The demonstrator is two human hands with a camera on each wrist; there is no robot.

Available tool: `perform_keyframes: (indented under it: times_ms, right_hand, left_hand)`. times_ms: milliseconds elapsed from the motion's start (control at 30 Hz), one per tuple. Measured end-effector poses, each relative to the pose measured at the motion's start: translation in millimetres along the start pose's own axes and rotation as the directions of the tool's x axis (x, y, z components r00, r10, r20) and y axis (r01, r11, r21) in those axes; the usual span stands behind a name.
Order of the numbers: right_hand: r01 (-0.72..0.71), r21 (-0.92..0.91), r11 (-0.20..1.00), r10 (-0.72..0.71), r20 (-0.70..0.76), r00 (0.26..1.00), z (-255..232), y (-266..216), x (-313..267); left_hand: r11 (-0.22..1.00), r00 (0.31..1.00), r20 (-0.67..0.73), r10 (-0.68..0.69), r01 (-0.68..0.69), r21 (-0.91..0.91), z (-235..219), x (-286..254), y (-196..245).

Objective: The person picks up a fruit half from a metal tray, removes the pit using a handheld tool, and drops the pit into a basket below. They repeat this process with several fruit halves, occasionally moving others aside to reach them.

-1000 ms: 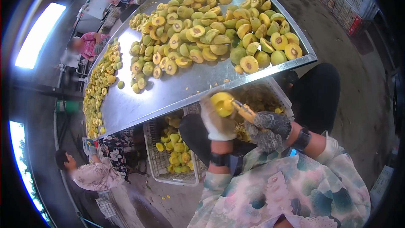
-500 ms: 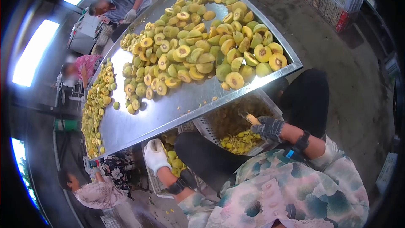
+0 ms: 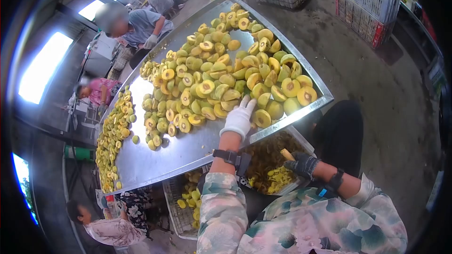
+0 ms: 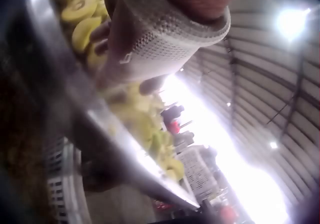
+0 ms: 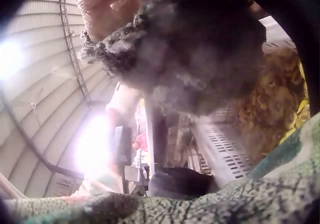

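Note:
Halved yellow-green fruits [image 3: 205,87] lie heaped on a metal table [image 3: 155,162]; many show a brown pit area. The left hand [image 3: 237,120], in a white glove, reaches over the near edge, its extended fingers touching fruit at the front of the heap. In the left wrist view the white-gloved hand [image 4: 145,49] is over the fruit, fingertips partly hidden. In a dark grey glove, the right hand [image 3: 303,165] grips a tool's light wooden handle [image 3: 287,154] above a crate. The dark glove [image 5: 200,49] fills the right wrist view, where the tool is hidden.
Below the table's near edge stand a crate with brown and yellow pieces [image 3: 278,178] and a crate with yellow fruit [image 3: 176,211]. The wearer's dark-clothed knee [image 3: 346,131] is at the right. Stacked crates [image 3: 362,14] stand behind; other people sit along the left.
The left hand went from beside the tool to the left crate, then up to the fruit heap. The yellow piece it held is gone from it. The right hand moved slightly, keeping the tool.

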State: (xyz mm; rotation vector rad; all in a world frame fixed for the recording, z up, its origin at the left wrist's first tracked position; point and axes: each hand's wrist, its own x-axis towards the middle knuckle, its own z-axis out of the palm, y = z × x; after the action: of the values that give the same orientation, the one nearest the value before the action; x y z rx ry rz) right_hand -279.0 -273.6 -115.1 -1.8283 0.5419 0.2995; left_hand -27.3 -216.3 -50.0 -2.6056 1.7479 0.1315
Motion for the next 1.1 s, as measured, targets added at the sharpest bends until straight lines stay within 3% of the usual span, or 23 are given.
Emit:
perform_keyframes:
  times_ms: [33, 100, 167, 267, 367, 400, 467, 500, 567, 600, 633, 667, 700, 767, 800, 833, 900, 967, 1033, 1067, 1100]
  right_hand:
    - [-0.007, -0.003, 1.000, 0.007, -0.041, 0.999, 0.1, -4.4, -1.1]
    - [-0.018, 0.009, 1.000, 0.018, 0.011, 1.000, -8.7, -13.4, -4.2]
    - [-0.030, 0.022, 0.999, 0.029, 0.058, 0.998, -9.0, -17.6, -5.0]
    - [-0.063, 0.041, 0.997, 0.062, 0.022, 0.998, -7.3, -18.1, -10.0]
    - [-0.037, 0.061, 0.997, 0.038, -0.018, 0.999, -5.4, -21.7, -17.0]
    - [-0.037, 0.058, 0.998, 0.038, -0.021, 0.999, -5.7, -22.6, -19.1]
    - [-0.120, 0.064, 0.991, 0.120, -0.004, 0.993, -7.2, -25.2, -21.8]
    - [-0.117, 0.065, 0.991, 0.118, -0.011, 0.993, -6.4, -19.6, -19.3]
    - [-0.036, 0.048, 0.998, 0.040, -0.084, 0.996, -2.4, -6.8, -14.8]
    - [-0.043, 0.052, 0.998, 0.047, -0.080, 0.996, -0.3, -0.8, -15.0]
    - [-0.039, 0.091, 0.995, 0.046, -0.078, 0.996, -1.6, -3.3, -15.9]
    - [-0.032, 0.128, 0.991, 0.042, -0.074, 0.996, -3.1, -7.5, -16.0]
    - [-0.030, 0.125, 0.992, 0.039, -0.063, 0.997, -3.4, -13.9, -16.8]
    - [-0.048, 0.243, 0.969, 0.052, -0.009, 0.999, -4.6, -36.9, -22.3]
    - [-0.086, 0.356, 0.930, 0.069, 0.058, 0.996, -10.3, -61.6, -32.9]
    - [-0.092, 0.358, 0.929, 0.073, 0.065, 0.995, -7.4, -68.0, -30.2]
    - [0.071, 0.338, 0.938, -0.091, 0.042, 0.995, -2.2, -74.9, -27.1]
    - [0.031, 0.339, 0.940, -0.067, 0.094, 0.993, 1.9, -84.1, -23.0]
    - [0.053, 0.366, 0.929, -0.102, 0.116, 0.988, 3.9, -96.5, -24.8]
    - [0.162, 0.367, 0.916, -0.208, 0.090, 0.974, 7.8, -96.2, -20.7]
    - [0.157, 0.368, 0.916, -0.204, 0.093, 0.974, 11.6, -95.8, -17.7]
  left_hand:
    - [1.000, 1.000, -0.002, -0.002, 0.002, 0.005, -4.9, 2.7, 0.5]
    - [0.999, 1.000, 0.019, -0.008, 0.009, -0.047, -11.4, -0.1, 2.6]
    - [0.995, 0.996, 0.004, -0.086, 0.086, -0.050, -11.0, -7.3, 0.4]
    - [0.926, 0.965, -0.048, -0.259, 0.233, -0.298, -6.0, -20.0, 1.3]
    - [0.899, 0.942, -0.004, -0.334, 0.317, -0.303, -5.9, -28.1, 6.7]
    - [0.898, 0.943, -0.007, -0.333, 0.315, -0.306, -3.1, -30.5, 6.2]
    - [0.902, 0.936, -0.183, -0.301, 0.218, -0.373, 11.5, -34.7, -6.0]
    - [0.904, 0.936, -0.188, -0.296, 0.211, -0.372, 18.9, -36.6, -13.7]
    - [0.604, 0.801, -0.269, -0.535, 0.140, -0.784, 20.3, -44.7, -20.3]
    - [0.217, 0.813, -0.139, -0.565, -0.016, -0.976, 22.3, -53.7, -25.6]
    - [-0.219, 0.838, -0.011, -0.546, -0.155, -0.963, 0.6, -67.5, -14.4]
    - [-0.419, 0.873, 0.016, -0.488, -0.218, -0.882, -24.4, -82.7, 7.8]
    - [-0.416, 0.867, 0.019, -0.498, -0.220, -0.882, -20.2, -90.9, 9.3]
    - [-0.657, 0.915, 0.013, -0.402, -0.279, -0.700, -12.1, -102.5, 12.2]
    - [-0.691, 0.899, 0.082, -0.431, -0.270, -0.670, -19.9, -106.3, 24.9]
    - [-0.692, 0.896, 0.090, -0.434, -0.268, -0.670, -15.3, -110.5, 26.2]
    - [-0.765, 0.948, 0.089, -0.305, -0.188, -0.616, -4.3, -119.9, 28.7]
    - [-0.714, 0.906, 0.169, -0.389, -0.181, -0.676, -4.1, -124.5, 38.0]
    - [-0.636, 0.949, 0.061, -0.309, -0.158, -0.755, 2.4, -129.4, 36.9]
    - [-0.638, 0.948, 0.067, -0.311, -0.156, -0.754, 4.0, -131.1, 38.1]
    - [-0.645, 0.902, 0.148, -0.406, -0.169, -0.745, 5.4, -132.1, 40.5]
